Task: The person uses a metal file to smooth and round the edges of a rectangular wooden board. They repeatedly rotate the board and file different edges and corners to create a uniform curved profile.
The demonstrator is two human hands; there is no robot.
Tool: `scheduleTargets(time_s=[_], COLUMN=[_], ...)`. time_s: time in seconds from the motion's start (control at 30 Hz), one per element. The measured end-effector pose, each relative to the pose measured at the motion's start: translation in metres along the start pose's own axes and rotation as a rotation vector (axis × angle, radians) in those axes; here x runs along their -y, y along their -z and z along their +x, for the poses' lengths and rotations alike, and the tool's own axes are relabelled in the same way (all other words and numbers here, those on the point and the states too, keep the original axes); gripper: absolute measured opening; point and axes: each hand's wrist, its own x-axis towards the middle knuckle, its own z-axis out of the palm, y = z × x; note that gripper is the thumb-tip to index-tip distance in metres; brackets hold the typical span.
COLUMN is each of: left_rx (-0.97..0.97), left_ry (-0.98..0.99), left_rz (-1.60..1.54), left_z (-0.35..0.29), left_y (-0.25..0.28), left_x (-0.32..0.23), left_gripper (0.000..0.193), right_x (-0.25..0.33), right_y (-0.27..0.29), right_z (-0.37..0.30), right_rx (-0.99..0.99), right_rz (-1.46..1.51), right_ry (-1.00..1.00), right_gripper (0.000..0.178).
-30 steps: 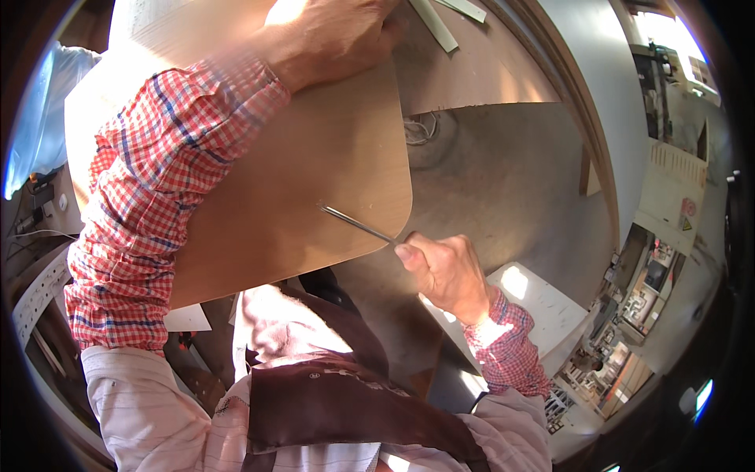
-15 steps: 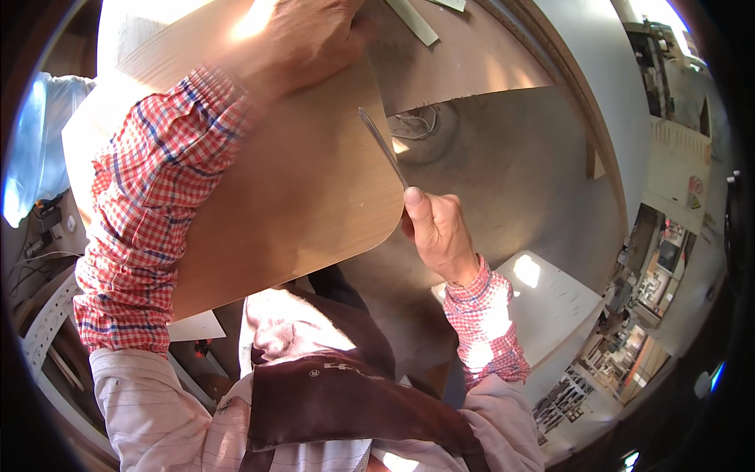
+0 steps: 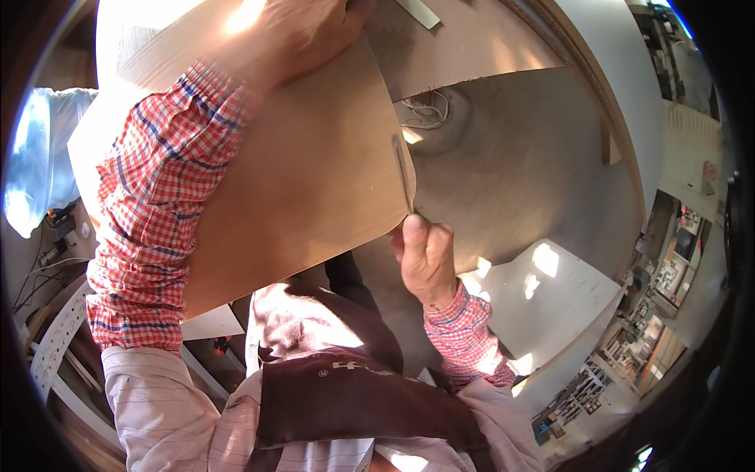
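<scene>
A large light-brown wooden panel (image 3: 307,173) with a rounded near-right corner lies in front of me. My left hand (image 3: 295,39) rests over its far part, fingers bent at the panel's right edge; the fingertips are partly out of view and the hand is slightly blurred. Just off the rounded corner, my right hand (image 3: 425,256) is closed around the near end of a slim metal file (image 3: 402,169), its thumb on top. The file points away from me and lies along the panel's right edge near the corner.
Beyond the panel is a brownish board (image 3: 464,55) with a pale strip (image 3: 419,12) on it. A coiled white cable (image 3: 427,112) lies on the floor. A white board (image 3: 543,299) stands at the right, and blue-tinted plastic sheeting (image 3: 49,149) hangs at the left.
My right hand has moved slightly nearer and left, and the file now lies more upright against the corner. The left hand stays on the panel; the whole view has shifted a little.
</scene>
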Motion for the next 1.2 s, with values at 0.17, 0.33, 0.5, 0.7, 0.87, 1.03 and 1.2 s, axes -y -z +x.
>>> scheduleTargets(time_s=[0.17,0.33,0.5,0.7,0.87,1.03,1.2], left_rx=[0.017,-0.025,0.002,0.019,-0.057,0.071,0.154], left_ry=[0.021,0.032,0.074,0.003,-0.126,-0.263,-0.101], left_rz=[-0.034,-0.055,0.048,0.208,0.359,0.148,0.045], left_z=[-0.003,0.002,0.001,-0.032,-0.042,-0.013,-0.017], left_y=[0.000,0.001,-0.016,0.021,0.036,0.022,0.000], left_x=[0.003,0.001,0.030,0.063,0.084,0.018,0.020], left_gripper=[0.037,0.039,0.040,0.040,0.040,0.044,0.054], right_x=[-0.015,0.005,0.048,0.047,0.032,-0.002,-0.022], right_y=[-0.044,-0.074,-0.127,-0.079,-0.051,-0.030,-0.017], right_z=[-0.030,-0.036,-0.036,-0.001,0.029,0.048,0.089], right_rx=[-0.042,-0.137,-0.276,-0.233,-0.155,-0.181,-0.210], right_rz=[0.015,0.395,0.803,0.748,0.597,0.395,0.116], right_ry=[0.075,-0.121,-0.234,-0.175,-0.163,-0.075,0.095], right_gripper=[0.046,0.044,0.030,0.025,0.035,0.060,0.060])
